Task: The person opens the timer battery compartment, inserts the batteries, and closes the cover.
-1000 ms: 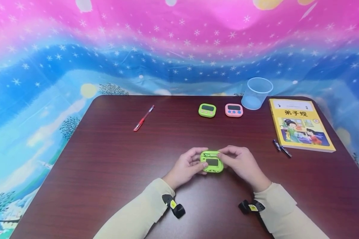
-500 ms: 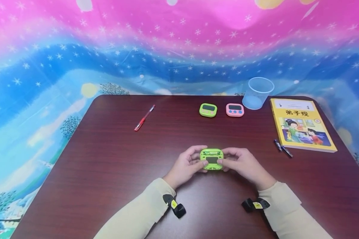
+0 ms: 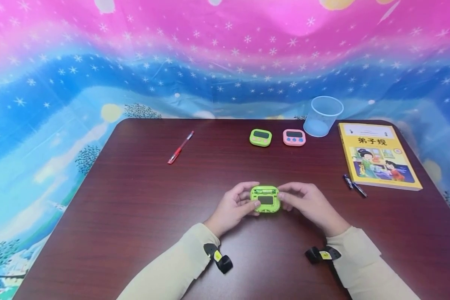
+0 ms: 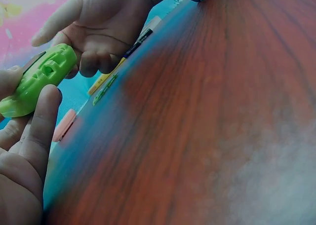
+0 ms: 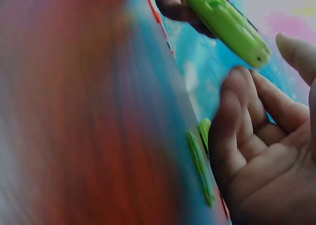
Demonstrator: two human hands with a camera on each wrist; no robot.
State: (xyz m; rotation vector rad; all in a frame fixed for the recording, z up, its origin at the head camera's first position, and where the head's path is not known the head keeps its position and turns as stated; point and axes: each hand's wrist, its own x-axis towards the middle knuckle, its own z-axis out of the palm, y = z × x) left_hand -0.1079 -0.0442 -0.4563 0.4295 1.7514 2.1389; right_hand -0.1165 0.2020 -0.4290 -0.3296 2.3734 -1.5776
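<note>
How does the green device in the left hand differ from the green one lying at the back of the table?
The held green device is gripped by the left hand; the resting green device lies on the table. The held green device shows an exposed slot along its far edge; the resting green device shows a closed face with pale buttons. Both are bright green with rounded corners.

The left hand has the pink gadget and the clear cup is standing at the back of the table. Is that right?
Not pink: the head view shows the left hand holding a green gadget; the pink gadget lies farther back. The clear cup does stand at the back.
</note>
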